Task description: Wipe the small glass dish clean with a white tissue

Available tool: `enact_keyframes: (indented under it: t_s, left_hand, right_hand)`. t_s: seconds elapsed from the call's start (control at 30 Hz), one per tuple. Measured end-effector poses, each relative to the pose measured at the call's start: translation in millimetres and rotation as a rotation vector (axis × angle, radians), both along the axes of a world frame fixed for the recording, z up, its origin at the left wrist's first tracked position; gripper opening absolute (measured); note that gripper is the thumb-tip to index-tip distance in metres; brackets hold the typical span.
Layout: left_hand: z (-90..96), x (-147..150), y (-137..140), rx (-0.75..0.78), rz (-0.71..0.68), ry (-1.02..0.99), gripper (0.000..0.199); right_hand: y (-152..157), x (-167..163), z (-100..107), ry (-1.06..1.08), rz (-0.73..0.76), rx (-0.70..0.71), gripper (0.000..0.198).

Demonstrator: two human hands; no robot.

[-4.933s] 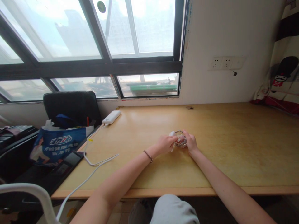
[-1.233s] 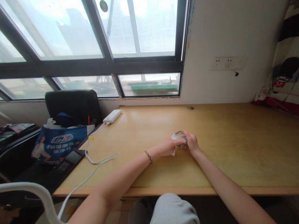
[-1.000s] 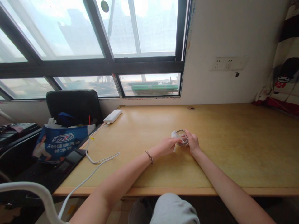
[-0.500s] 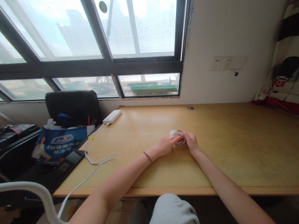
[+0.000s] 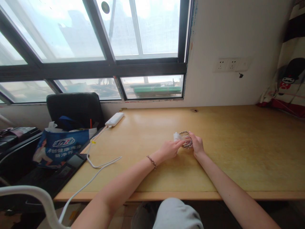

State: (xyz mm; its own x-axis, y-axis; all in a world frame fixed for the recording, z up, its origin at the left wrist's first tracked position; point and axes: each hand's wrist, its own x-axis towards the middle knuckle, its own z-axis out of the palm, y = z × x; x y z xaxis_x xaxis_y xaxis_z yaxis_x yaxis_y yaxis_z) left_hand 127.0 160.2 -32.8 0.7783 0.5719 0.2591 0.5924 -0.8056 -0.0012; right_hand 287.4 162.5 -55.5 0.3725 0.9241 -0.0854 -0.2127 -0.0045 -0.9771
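A dark, shiny ring-shaped object (image 5: 187,144), like a bangle or several thin metal loops together, is held just above the wooden table (image 5: 147,171). My right hand (image 5: 197,144) grips its right side, fingers closed round it. My left hand (image 5: 169,149) is closed, its fingertips pressed at the ring's left side. A crumpled white piece (image 5: 176,136), like tissue or cloth, sticks out beyond the left fingers, against the ring. The fingers hide part of both. A chain bracelet (image 5: 152,162) sits on my left wrist.
A white power bank (image 5: 114,119) lies at the table's far left edge, its white cable (image 5: 102,165) looping over the surface. A blue bag (image 5: 62,148) rests on a black chair (image 5: 75,106) to the left. A white curved tube (image 5: 30,190) crosses the lower left corner.
My right hand has shifted slightly right with the ring, and more of the loops show. The left fingers have moved a little lower and left; the white piece is more exposed.
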Motion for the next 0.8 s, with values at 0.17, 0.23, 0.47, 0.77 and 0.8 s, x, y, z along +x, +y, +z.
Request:
enact_keyframes:
  t_s: [0.17,0.23,0.47,0.77,0.8]
  left_hand:
    - [-4.4,-1,4,-0.005,0.006,-0.103,0.062]
    - [-6.3,-1,5,-0.039,-0.002,-0.242,0.068]
    - [-17.6,9,13,-0.476,0.046,-0.926,0.049]
    - [-1.7,9,13,-1.502,-0.192,-1.343,0.042]
    - [-0.9,9,12,-1.491,-0.186,-1.359,0.044]
  right_hand:
    - [-2,-1,5,0.089,0.058,-0.004,0.040]
    - [-2,-1,6,0.107,0.045,-0.006,0.041]
    - [-3,0,11,0.084,0.086,0.086,0.039]
    - [-12,-6,31,0.005,0.328,0.425,0.033]
    - [-12,-6,34,0.045,0.381,0.424,0.033]
